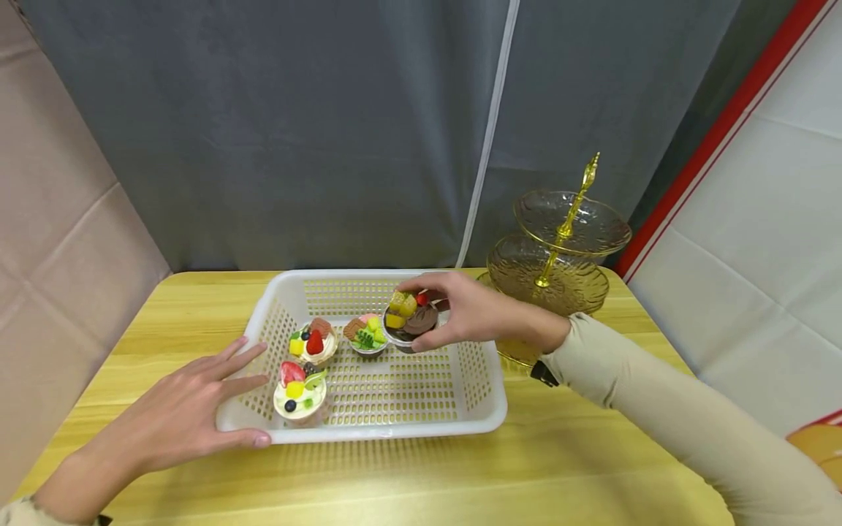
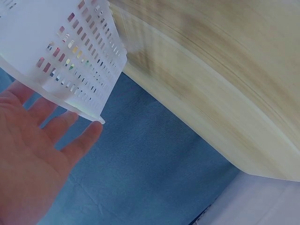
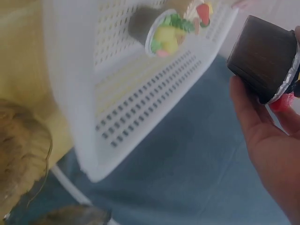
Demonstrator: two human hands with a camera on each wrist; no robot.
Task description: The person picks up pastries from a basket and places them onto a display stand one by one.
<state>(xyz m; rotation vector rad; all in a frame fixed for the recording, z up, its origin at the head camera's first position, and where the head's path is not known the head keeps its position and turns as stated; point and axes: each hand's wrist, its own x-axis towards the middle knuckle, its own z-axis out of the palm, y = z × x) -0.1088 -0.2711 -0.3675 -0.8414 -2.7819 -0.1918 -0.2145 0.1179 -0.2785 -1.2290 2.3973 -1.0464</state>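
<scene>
My right hand (image 1: 470, 310) grips a chocolate cupcake (image 1: 421, 321) topped with yellow fruit cubes and a red berry. It is held over the right half of a white plastic basket (image 1: 395, 431). The right wrist view shows its dark cup (image 3: 262, 56) between thumb and fingers. With fingers spread and fairly straight, my left hand (image 1: 191, 409) touches the basket's left end, the thumb along the front rim. Inside the basket are a cupcake with green and yellow fruit (image 1: 367, 337), a strawberry-and-biscuit cupcake (image 1: 314, 342) and a cream cupcake with a blueberry (image 1: 299, 394).
Right of the basket stands a tiered stand of amber glass plates (image 1: 592, 281) with a gold post (image 1: 572, 215), partly behind my right forearm. Everything rests on a wooden table (image 1: 421, 482). A grey curtain (image 1: 296, 146) hangs behind it, with pale cloth at both sides.
</scene>
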